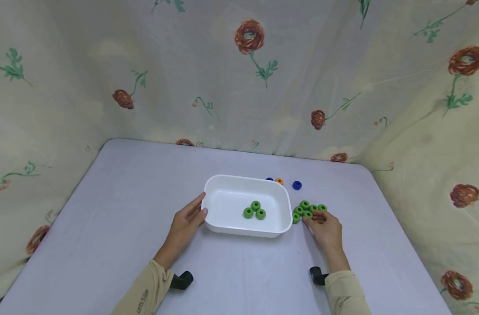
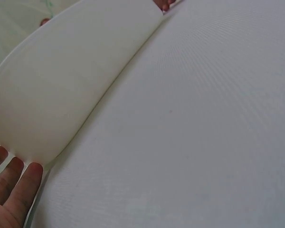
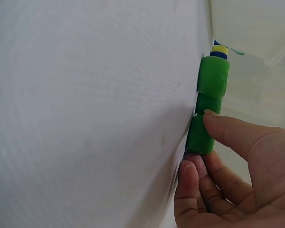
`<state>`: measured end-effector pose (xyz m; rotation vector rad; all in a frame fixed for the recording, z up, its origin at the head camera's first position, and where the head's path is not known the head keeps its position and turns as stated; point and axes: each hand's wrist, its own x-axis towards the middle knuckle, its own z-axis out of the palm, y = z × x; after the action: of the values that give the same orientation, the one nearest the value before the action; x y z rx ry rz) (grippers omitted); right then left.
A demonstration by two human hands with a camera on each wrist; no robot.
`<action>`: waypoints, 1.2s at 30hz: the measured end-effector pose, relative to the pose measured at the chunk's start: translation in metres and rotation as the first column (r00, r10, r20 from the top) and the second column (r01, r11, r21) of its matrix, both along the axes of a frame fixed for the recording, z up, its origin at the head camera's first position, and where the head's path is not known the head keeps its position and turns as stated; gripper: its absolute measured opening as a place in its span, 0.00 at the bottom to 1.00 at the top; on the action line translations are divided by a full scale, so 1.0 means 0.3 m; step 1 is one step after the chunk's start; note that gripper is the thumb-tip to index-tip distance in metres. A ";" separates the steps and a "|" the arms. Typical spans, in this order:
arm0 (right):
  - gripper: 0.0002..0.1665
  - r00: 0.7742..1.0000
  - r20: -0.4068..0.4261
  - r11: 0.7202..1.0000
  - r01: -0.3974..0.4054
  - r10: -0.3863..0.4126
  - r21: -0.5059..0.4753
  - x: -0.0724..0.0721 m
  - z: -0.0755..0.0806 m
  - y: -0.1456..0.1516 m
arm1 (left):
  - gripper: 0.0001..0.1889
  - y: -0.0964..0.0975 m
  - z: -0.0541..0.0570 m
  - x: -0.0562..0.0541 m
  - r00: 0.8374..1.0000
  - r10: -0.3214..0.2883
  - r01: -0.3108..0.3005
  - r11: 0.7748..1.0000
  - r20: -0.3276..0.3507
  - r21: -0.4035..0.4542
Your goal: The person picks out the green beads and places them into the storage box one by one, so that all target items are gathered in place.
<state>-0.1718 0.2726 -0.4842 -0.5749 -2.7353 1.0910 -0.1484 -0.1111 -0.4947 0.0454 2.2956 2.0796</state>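
Observation:
A white rectangular tray sits mid-table, with three green beads inside it. My left hand rests against the tray's left end, fingers fairly straight; the left wrist view shows its fingertips touching the outer wall. Just right of the tray lies a cluster of several green beads. Over the near side of that cluster, my right hand pinches one green bead between thumb and fingers. More green beads stand directly behind it in the right wrist view.
Behind the tray, a blue bead and an orange bead are partly hidden by its rim. Another blue bead lies to their right. The table has a pale cover, and flowered cloth hangs around its back and sides.

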 end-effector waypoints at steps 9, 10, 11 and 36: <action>0.24 1.000 0.003 1.000 0.022 -0.022 -0.019 0.014 0.007 0.011 | 0.27 0.002 -0.009 -0.001 1.000 0.008 -0.008 1.000 0.005 0.003; 0.25 1.000 0.002 0.999 0.025 -0.025 -0.024 0.016 0.007 0.014 | 0.27 0.002 -0.010 -0.001 1.000 0.011 -0.011 1.000 0.006 0.004; 0.25 1.000 -0.001 0.999 0.030 -0.030 -0.029 0.018 0.008 0.017 | 0.27 0.003 -0.010 0.000 1.000 0.011 -0.011 1.000 0.008 0.003; 0.22 0.979 -0.139 0.988 -0.151 0.152 0.018 0.039 0.204 -0.234 | 0.27 0.003 -0.003 -0.005 1.000 0.009 -0.009 1.000 0.007 0.011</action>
<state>-0.1602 0.2023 -0.4231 -0.2800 -2.6951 1.1074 -0.1498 -0.1103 -0.4955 0.0280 2.2843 2.0935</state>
